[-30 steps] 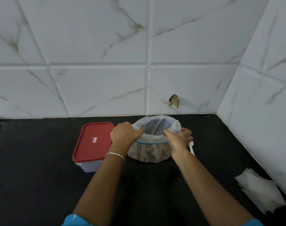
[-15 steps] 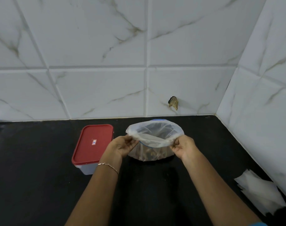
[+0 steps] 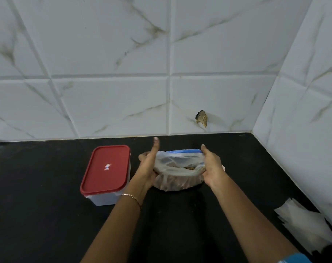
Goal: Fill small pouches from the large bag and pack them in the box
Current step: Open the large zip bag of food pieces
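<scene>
The large bag (image 3: 177,182), clear plastic with a blue zip strip and brown contents, sits on the black counter (image 3: 47,215) near the back wall. Its mouth is folded down and gapes toward me. My left hand (image 3: 148,168) grips the bag's left rim, thumb pointing up. On the opposite rim, my right hand (image 3: 212,168) holds the bag. The box (image 3: 106,168), clear with a red lid shut on it, stands just left of my left hand. A loose stack of small white pouches (image 3: 303,223) lies at the counter's right edge.
Tiled walls close off the back and the right side, meeting in a corner. A small white object (image 3: 224,168) peeks out behind my right hand. A chipped hole (image 3: 201,118) marks the back wall above the bag.
Both hands have pushed the bag's rim downward and outward, so the mouth sits lower and flatter. My left thumb has lifted off the rim.
</scene>
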### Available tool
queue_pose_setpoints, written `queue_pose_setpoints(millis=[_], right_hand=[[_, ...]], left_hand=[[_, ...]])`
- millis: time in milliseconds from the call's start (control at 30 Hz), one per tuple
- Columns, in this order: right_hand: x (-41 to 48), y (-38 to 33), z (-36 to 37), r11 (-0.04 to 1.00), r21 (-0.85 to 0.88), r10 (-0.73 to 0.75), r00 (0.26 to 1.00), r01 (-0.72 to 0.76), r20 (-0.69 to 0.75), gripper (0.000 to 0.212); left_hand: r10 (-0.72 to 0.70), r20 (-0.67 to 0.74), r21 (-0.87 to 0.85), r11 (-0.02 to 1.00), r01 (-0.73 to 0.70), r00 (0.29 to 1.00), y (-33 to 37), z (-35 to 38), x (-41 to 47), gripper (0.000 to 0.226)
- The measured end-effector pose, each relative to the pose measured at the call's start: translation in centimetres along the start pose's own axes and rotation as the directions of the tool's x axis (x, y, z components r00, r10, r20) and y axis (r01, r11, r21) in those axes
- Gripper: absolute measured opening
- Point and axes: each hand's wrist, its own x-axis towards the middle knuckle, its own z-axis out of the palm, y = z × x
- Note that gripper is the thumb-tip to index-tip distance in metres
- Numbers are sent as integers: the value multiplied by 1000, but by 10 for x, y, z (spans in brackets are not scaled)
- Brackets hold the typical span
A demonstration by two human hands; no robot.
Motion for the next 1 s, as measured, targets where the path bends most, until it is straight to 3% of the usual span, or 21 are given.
queue_pose_setpoints(millis=[100, 167, 200, 300, 367, 433, 500, 733, 800, 867, 900, 967, 1000], right_hand=[[2, 2, -2, 997, -62, -49, 998, 46, -48, 46], [-1, 1, -3, 998, 70, 4, 1000, -5, 17, 40], [-4, 1, -3, 990, 138, 9, 998, -18, 60, 33], [-8, 3, -4, 988, 135, -86, 988, 69, 127, 18], [-11, 5, -4, 989, -19, -145, 979, 149, 146, 16], [-13, 6, -6, 946, -232, -197, 969, 227, 148, 12], [-12, 7, -9, 897, -335, -261, 958, 287, 122, 6], [-8, 11, -10, 906, -341, -239, 968, 252, 81, 21], [-8, 10, -12, 862, -411, -282, 955, 295, 94, 31], [-10, 8, -17, 773, -478, -388, 907, 418, 165, 40], [-11, 7, -19, 679, -525, -474, 852, 513, 220, 45], [-13, 3, -20, 387, -602, -613, 682, 699, 398, 48], [-13, 1, -20, 245, -606, -625, 601, 757, 498, 47]], left_hand=[[138, 139, 368, 912, -180, 981, -3, -5, -15, 110], [170, 194, 556, 792, -251, 966, -3, -11, -18, 101], [193, 188, 607, 748, -268, 963, -1, -12, -17, 87], [278, 124, 709, 647, -281, 952, 5, -7, -11, 48], [337, 79, 756, 594, -277, 938, 7, 0, -7, 50], [387, 16, 764, 590, -260, 922, 8, 4, -1, 57], [410, -35, 761, 602, -241, 911, 11, 6, 3, 58], [482, 16, 881, 408, -240, 876, 15, 4, 10, 35], [555, 59, 929, 274, -249, 830, 16, 2, 3, 41], [678, 114, 975, 62, -211, 726, 12, 1, -6, 56], [736, 150, 980, -24, -196, 660, 10, 1, -11, 58], [791, 222, 965, -95, -244, 570, 5, 7, -18, 48], [785, 245, 955, -96, -280, 569, 4, 10, -20, 40]])
